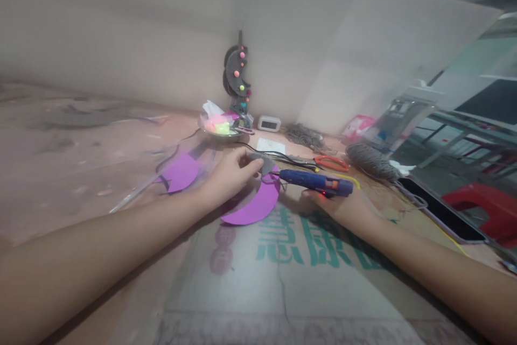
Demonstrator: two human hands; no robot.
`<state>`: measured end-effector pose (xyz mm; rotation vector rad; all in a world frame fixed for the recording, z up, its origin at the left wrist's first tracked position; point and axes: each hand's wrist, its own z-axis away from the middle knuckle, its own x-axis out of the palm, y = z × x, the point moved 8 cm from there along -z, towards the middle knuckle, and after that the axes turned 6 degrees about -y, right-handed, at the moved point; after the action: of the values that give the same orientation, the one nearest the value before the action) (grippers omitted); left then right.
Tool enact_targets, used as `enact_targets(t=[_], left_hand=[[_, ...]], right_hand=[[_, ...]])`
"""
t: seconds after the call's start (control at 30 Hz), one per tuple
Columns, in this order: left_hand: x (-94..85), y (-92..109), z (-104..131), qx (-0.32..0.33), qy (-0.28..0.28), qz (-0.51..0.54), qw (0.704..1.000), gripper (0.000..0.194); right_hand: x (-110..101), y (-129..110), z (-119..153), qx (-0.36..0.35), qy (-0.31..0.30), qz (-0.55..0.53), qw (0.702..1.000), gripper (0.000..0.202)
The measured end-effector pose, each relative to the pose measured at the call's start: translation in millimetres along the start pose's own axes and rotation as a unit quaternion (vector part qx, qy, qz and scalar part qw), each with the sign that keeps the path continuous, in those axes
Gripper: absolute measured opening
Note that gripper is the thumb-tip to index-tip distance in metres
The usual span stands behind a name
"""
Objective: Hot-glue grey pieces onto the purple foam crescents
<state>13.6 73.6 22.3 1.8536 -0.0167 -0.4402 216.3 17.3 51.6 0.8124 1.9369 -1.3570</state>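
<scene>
My left hand (236,173) pinches the upper end of a purple crescent (258,208), which is partly covered there by grey yarn or fabric (266,164). My right hand (343,202) is wrapped round a blue hot glue gun (311,181) with a small red light lit. The gun points left, its nozzle at the grey-covered end of the crescent; whether it touches cannot be made out. Left of my left hand lies another purple cut-out (181,170). Beneath my hands spreads a printed sheet (250,291) with large green characters.
A bowl (222,135) of bright pieces stands by the wall below a hanging grey crescent decoration (235,73). Behind the glue gun are orange-handled scissors or pliers (331,163), a small digital clock (269,123) and grey yarn (371,162). A phone (440,210) lies right, near a red stool (484,208).
</scene>
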Motion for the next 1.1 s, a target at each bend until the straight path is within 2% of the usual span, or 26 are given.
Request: enact_targets(t=[0.3,0.7,0.83,1.1], left_hand=[[-0.8,-11.5,-4.2,-0.017,0.005,0.005,1.000,0.022],[-1.3,-5.7,-1.5,-0.013,0.003,-0.005,1.000,0.022],[-1.1,-3.5,-0.1,-0.015,0.002,-0.002,1.000,0.022],[-2.4,-1.7,-0.6,-0.006,0.005,-0.022,1.000,0.021]], right_hand=[[-3.4,3.0,-2.8,0.020,0.013,-0.004,1.000,0.019],[-7.3,10.7,-3.7,-0.055,0.071,0.001,0.996,0.014],[-11.1,10.7,-3.6,-0.064,0.094,0.011,0.993,0.018],[-11.7,13.5,-5.0,-0.065,0.098,-0.001,0.993,0.019]])
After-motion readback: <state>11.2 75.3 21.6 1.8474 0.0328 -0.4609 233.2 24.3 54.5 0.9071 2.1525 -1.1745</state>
